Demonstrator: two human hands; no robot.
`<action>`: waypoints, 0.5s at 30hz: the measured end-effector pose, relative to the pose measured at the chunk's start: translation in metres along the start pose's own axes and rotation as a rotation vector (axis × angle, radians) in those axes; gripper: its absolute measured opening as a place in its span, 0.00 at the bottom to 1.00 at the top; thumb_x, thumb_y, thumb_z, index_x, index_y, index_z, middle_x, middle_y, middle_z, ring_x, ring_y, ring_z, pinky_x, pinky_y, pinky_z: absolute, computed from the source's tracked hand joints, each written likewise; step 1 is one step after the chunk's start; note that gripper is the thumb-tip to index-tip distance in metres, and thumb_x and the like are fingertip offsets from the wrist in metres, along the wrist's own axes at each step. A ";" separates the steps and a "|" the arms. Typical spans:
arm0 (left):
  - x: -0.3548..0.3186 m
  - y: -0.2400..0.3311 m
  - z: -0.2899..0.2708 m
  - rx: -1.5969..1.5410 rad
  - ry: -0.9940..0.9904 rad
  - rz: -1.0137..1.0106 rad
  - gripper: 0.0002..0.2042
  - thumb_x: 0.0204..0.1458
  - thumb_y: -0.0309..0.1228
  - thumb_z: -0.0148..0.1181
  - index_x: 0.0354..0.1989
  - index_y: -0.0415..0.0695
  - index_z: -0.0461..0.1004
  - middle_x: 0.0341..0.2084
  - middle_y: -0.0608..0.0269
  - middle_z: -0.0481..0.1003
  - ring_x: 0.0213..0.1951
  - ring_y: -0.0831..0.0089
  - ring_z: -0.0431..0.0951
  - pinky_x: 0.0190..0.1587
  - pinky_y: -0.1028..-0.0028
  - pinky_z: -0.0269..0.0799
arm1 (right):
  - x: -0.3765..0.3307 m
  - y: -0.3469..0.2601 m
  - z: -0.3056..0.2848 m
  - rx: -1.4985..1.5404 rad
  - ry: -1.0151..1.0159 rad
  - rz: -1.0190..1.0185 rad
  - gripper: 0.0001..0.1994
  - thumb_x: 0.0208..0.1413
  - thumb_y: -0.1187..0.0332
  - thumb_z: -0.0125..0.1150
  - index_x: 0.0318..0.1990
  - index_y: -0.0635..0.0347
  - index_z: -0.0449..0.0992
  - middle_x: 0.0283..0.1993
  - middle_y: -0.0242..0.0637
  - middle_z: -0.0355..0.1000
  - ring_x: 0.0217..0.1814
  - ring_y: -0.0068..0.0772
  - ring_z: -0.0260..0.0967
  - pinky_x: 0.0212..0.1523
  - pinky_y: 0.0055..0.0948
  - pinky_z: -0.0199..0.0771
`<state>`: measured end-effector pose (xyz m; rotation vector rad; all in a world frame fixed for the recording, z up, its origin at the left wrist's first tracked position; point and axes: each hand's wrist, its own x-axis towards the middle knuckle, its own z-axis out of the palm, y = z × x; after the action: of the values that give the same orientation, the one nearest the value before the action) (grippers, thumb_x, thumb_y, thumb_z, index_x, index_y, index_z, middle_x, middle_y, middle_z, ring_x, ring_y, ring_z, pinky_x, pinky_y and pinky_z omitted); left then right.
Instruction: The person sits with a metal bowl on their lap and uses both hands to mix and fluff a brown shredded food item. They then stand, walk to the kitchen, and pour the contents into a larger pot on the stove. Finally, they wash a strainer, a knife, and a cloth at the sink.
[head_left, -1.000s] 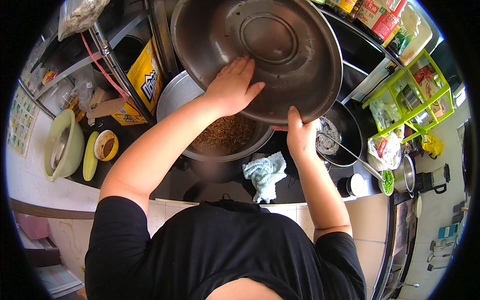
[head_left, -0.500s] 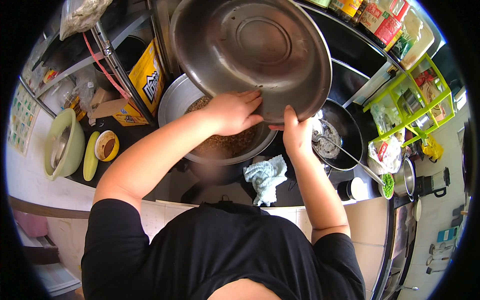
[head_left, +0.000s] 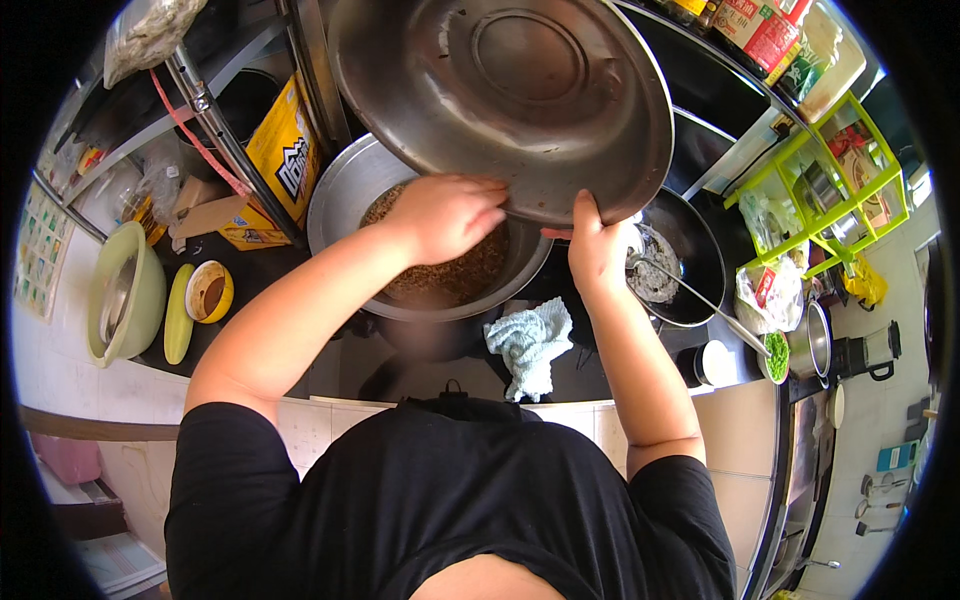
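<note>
A large stainless-steel basin (head_left: pixel 580 120) is tipped up on its side, a few dark specks on the face turned toward me. My right hand (head_left: pixel 598 250) grips its lower rim, thumb on the near face. Below and to the left is a wide metal pot (head_left: pixel 335 205) with a brown, crumbly mass (head_left: pixel 450 275) inside. My left hand (head_left: pixel 445 218) is above this pot, fingers stretched toward the basin's lower edge and holding nothing I can see. Whether its fingertips touch the steel, I cannot tell.
Right of the basin sits a black wok (head_left: pixel 700 250) with a ladle (head_left: pixel 700 300) in it. A pale blue cloth (head_left: pixel 530 345) lies in front. Chopped greens (head_left: pixel 775 355), a green rack (head_left: pixel 820 190), a yellow box (head_left: pixel 280 170), a cucumber (head_left: pixel 179 315) and a green tub (head_left: pixel 150 290) stand around.
The basin has shifted slightly and tilted, its lower edge rising a little. My left hand has drawn back slightly leftward from the basin's face; my right hand keeps its hold.
</note>
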<state>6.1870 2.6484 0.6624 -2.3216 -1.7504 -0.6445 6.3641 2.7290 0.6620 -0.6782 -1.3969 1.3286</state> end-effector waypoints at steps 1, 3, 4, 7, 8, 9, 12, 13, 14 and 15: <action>-0.003 -0.011 0.002 0.003 0.077 -0.033 0.11 0.51 0.35 0.50 0.34 0.41 0.76 0.36 0.56 0.76 0.39 0.60 0.75 0.42 0.67 0.70 | 0.000 0.001 -0.001 -0.001 0.001 -0.004 0.15 0.56 0.70 0.46 0.46 0.75 0.62 0.40 0.45 0.67 0.32 0.33 0.70 0.23 0.26 0.77; 0.001 -0.015 -0.010 0.025 0.232 -0.100 0.11 0.51 0.35 0.50 0.33 0.42 0.75 0.33 0.56 0.76 0.35 0.59 0.75 0.38 0.68 0.70 | 0.001 0.001 -0.001 -0.002 -0.005 -0.012 0.16 0.56 0.70 0.46 0.47 0.75 0.62 0.40 0.45 0.67 0.33 0.33 0.70 0.23 0.26 0.77; 0.004 -0.018 -0.009 -0.002 0.279 -0.120 0.13 0.51 0.34 0.50 0.41 0.41 0.73 0.42 0.52 0.73 0.44 0.58 0.73 0.46 0.66 0.69 | 0.000 0.001 0.000 0.011 0.003 -0.006 0.16 0.56 0.70 0.46 0.47 0.75 0.62 0.41 0.45 0.67 0.33 0.33 0.70 0.23 0.26 0.77; 0.002 -0.019 0.006 0.389 0.219 0.022 0.19 0.51 0.33 0.51 0.50 0.39 0.67 0.53 0.50 0.65 0.54 0.57 0.65 0.54 0.64 0.63 | 0.000 -0.002 0.003 0.022 0.015 -0.008 0.18 0.55 0.70 0.46 0.50 0.74 0.59 0.43 0.47 0.66 0.35 0.36 0.70 0.24 0.27 0.78; -0.001 -0.013 0.007 0.226 0.038 0.045 0.24 0.51 0.33 0.51 0.56 0.38 0.60 0.60 0.52 0.56 0.60 0.57 0.57 0.60 0.63 0.56 | 0.002 0.000 0.000 0.003 0.023 -0.021 0.19 0.55 0.70 0.46 0.51 0.73 0.56 0.45 0.48 0.65 0.37 0.39 0.71 0.25 0.28 0.79; -0.006 -0.006 0.006 0.073 -0.027 0.068 0.22 0.51 0.33 0.52 0.55 0.38 0.62 0.58 0.53 0.59 0.59 0.57 0.60 0.59 0.63 0.58 | 0.004 0.002 -0.003 -0.017 0.032 -0.034 0.20 0.55 0.70 0.46 0.52 0.73 0.54 0.47 0.50 0.64 0.38 0.42 0.71 0.25 0.30 0.80; -0.004 0.002 -0.003 -0.074 -0.304 -0.096 0.23 0.50 0.34 0.53 0.54 0.38 0.63 0.58 0.53 0.59 0.58 0.58 0.60 0.58 0.65 0.58 | 0.008 0.015 -0.011 -0.068 0.017 -0.089 0.20 0.55 0.71 0.46 0.52 0.72 0.54 0.47 0.51 0.63 0.38 0.43 0.71 0.26 0.30 0.80; -0.003 -0.001 0.000 -0.040 -0.157 -0.073 0.22 0.50 0.34 0.53 0.53 0.39 0.64 0.57 0.54 0.61 0.57 0.58 0.62 0.57 0.65 0.59 | 0.007 0.015 -0.010 -0.045 0.033 -0.071 0.19 0.55 0.71 0.46 0.53 0.70 0.56 0.46 0.49 0.64 0.38 0.39 0.70 0.26 0.28 0.79; -0.005 -0.004 0.002 0.001 -0.008 -0.059 0.21 0.50 0.34 0.53 0.52 0.39 0.65 0.55 0.54 0.63 0.56 0.58 0.63 0.56 0.66 0.61 | 0.004 0.013 -0.005 -0.016 0.038 -0.051 0.19 0.55 0.71 0.46 0.53 0.69 0.57 0.45 0.47 0.65 0.37 0.35 0.70 0.26 0.26 0.77; -0.004 -0.007 0.009 0.110 0.110 -0.046 0.19 0.50 0.35 0.54 0.50 0.40 0.67 0.53 0.55 0.65 0.54 0.58 0.65 0.54 0.66 0.62 | 0.003 0.011 -0.002 0.008 0.048 -0.034 0.18 0.56 0.71 0.46 0.53 0.67 0.59 0.44 0.45 0.66 0.36 0.31 0.69 0.27 0.24 0.76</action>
<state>6.1819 2.6507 0.6520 -2.1378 -1.7482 -0.6529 6.3628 2.7348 0.6523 -0.6732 -1.3582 1.2827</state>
